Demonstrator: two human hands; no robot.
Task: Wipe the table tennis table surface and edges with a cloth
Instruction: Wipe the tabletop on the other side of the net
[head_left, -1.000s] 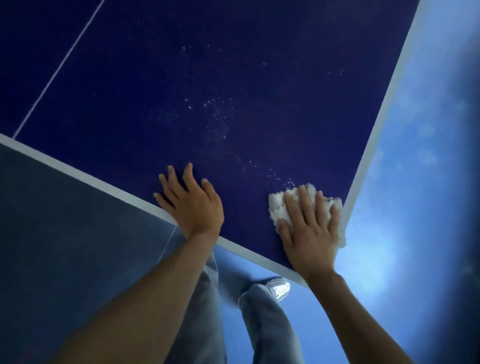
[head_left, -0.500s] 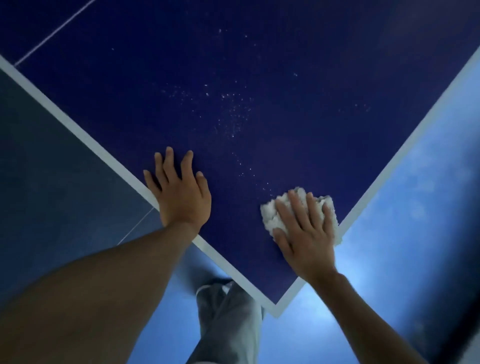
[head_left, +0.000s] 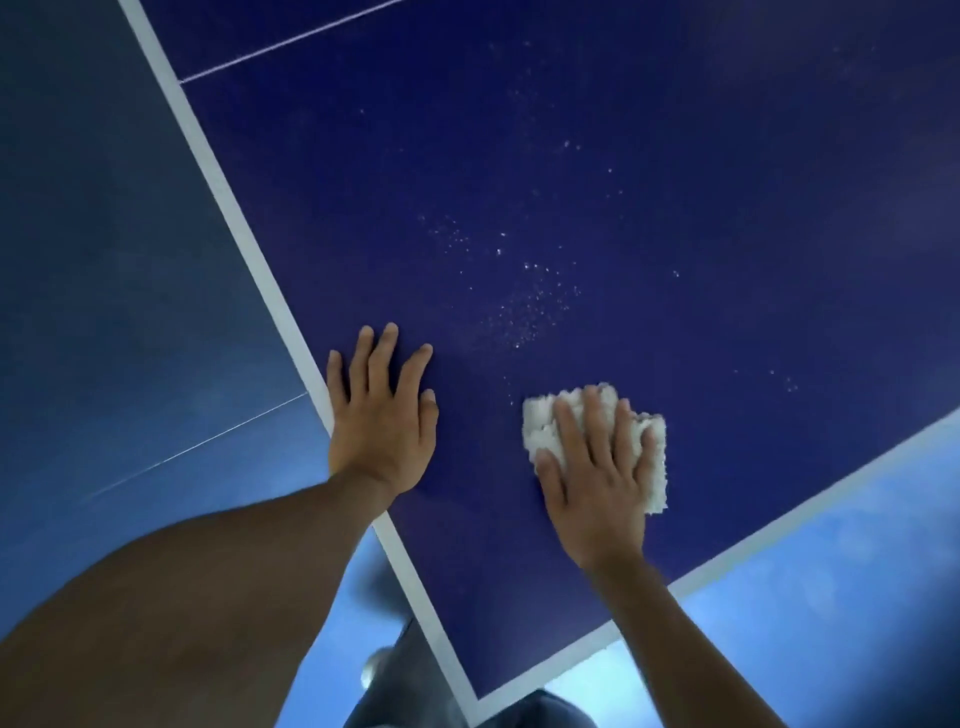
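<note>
Here we are at the near corner (head_left: 477, 704) of the table tennis table (head_left: 701, 130), which points down at the bottom centre of the frame. The right hand (head_left: 597, 483) lies flat on the white fluffy cloth (head_left: 540, 423), fingers straight and spread. It presses the cloth onto the dark blue top at centre right, a little in from the lower-right edge line (head_left: 779, 540). No grip there, just palm and fingers on top.

The left hand (head_left: 382, 421) is flat too, fingers extended, holding nothing. It's planted just inside the left edge line (head_left: 244, 234), heel at the line itself, and it looks like a brace.

Now, the work. A scatter of pale specks (head_left: 524, 306) sits just above the cloth, towards the middle of the frame, with fainter ones further up and off to the right. I'd judge that patch is the stroke in hand.

To do it well, press evenly through the whole palm so the cloth doesn't bunch. Sweep up through the specks in overlapping passes and draw them towards an edge rather than spreading them about. For the white borders and the corner, folding the cloth over the rim would suit. At the bottom, blurred grey trousers (head_left: 410, 691), and blue floor (head_left: 104, 260) off to the left.
</note>
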